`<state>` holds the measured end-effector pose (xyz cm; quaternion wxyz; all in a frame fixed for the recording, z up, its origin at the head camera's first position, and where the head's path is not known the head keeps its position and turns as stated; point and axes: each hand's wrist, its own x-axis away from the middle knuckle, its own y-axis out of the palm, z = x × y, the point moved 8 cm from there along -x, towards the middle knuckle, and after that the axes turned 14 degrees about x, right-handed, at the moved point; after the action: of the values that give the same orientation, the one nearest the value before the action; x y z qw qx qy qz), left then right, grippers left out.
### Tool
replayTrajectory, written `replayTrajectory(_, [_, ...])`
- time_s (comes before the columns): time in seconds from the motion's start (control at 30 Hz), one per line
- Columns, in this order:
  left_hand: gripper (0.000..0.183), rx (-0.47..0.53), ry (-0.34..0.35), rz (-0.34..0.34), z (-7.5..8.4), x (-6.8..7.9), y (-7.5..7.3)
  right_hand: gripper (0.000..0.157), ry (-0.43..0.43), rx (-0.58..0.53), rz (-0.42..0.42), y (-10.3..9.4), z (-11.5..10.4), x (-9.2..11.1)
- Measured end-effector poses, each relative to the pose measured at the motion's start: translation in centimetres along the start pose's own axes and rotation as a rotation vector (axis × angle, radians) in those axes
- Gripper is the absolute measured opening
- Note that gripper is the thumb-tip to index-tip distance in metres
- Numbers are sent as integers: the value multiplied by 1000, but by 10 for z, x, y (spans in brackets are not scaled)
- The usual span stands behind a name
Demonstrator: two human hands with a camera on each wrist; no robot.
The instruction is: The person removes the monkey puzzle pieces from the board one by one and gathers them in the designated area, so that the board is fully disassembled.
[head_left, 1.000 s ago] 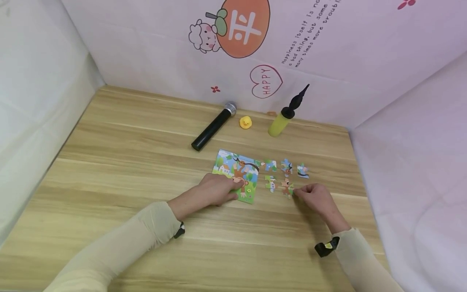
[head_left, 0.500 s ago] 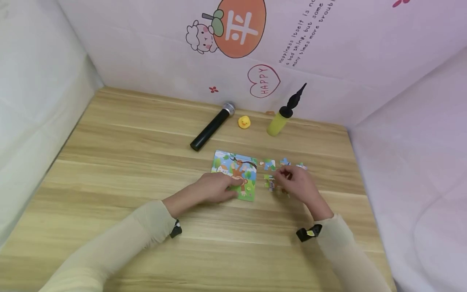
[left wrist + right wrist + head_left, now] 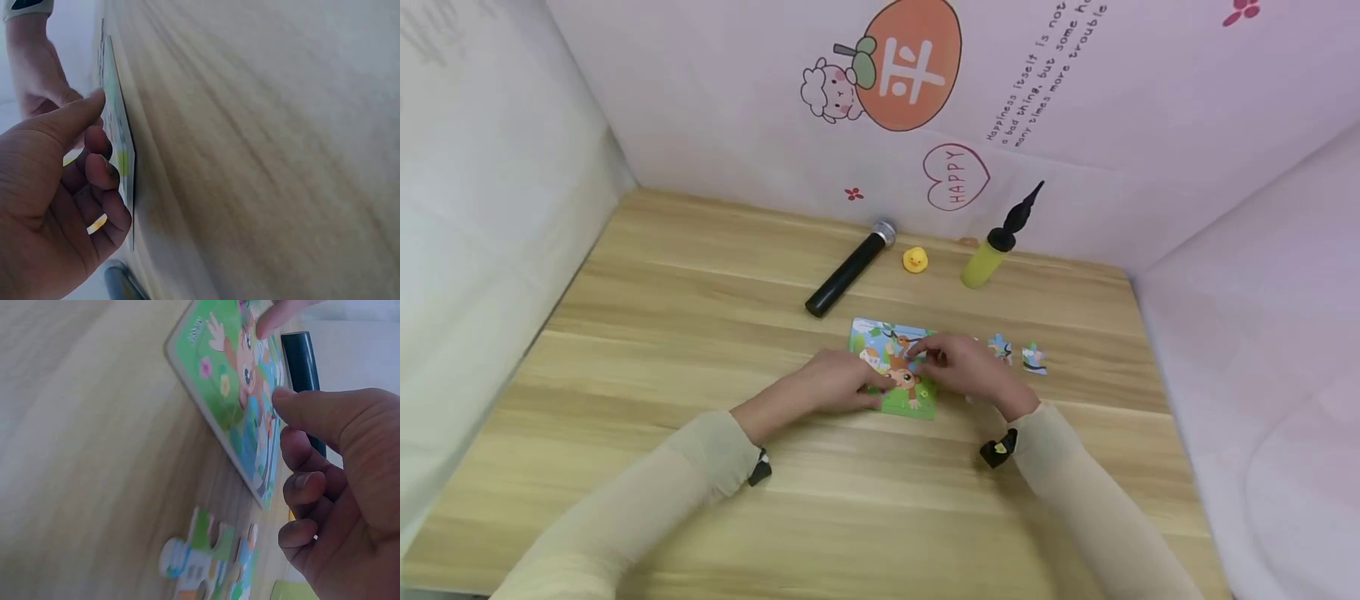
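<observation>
A square monkey-picture puzzle [image 3: 895,404] lies flat on the wooden table [image 3: 715,325]. At its left side my left hand [image 3: 835,382] rests with fingers loosely bent, the fingertips over its lower edge; the left wrist view shows no object in this hand [image 3: 56,187]. Over the puzzle's right part is my right hand [image 3: 966,365], its fingers curled. In the right wrist view its thumb and forefinger stand slightly apart close over the picture, nothing showing between them. Loose jigsaw pieces [image 3: 1033,358] lie right of the puzzle; a house piece [image 3: 197,565] appears below the puzzle's corner.
Behind the puzzle lie a black microphone [image 3: 848,273] and a small yellow rubber duck [image 3: 915,260]. A yellow hand pump [image 3: 983,264] with a black nozzle stands near the back wall. White cloth walls [image 3: 1262,275] border the table. My right hand and forearm hide some pieces.
My right hand has moved left from the loose pieces to over the puzzle. The left hand has stayed at the puzzle's left side. The head view has shifted slightly.
</observation>
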<state>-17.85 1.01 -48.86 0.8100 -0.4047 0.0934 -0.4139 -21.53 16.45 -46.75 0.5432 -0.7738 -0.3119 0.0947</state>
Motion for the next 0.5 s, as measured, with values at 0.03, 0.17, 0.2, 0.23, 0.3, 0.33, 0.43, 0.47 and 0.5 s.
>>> replayTrajectory(0.03, [39, -8, -3, -7, 0, -1, 1, 20, -17, 14, -14, 0, -1, -2])
replayTrajectory(0.17, [40, -36, -20, -27, 2, -1, 7, 31, -64, 97, -92, 4, -5, -7])
replayTrajectory(0.2, [40, -42, -20, -28, 3, -1, 9, 32, -65, 124, -110, 4, -5, -6])
replayTrajectory(0.23, [40, -47, -15, -27, 4, -2, 10, 33, -65, 146, -121, 5, -5, -6])
replayTrajectory(0.3, [40, -47, -11, -30, 6, -3, 12, 34, -63, 172, -137, 5, -4, -4])
replayTrajectory(0.33, [40, -53, -8, -29, 7, -3, 12, 34, -63, 173, -143, 6, -4, -3])
replayTrajectory(0.43, [40, -64, -16, -26, 9, -2, 12, 34, -116, 168, -141, 6, -8, -2])
replayTrajectory(0.47, [40, -66, -19, -24, 10, -1, 12, 34, -141, 163, -139, 6, -10, -2])
replayTrajectory(0.5, [39, -71, -20, -23, 10, 0, 12, 34, -163, 156, -141, 6, -13, -1])
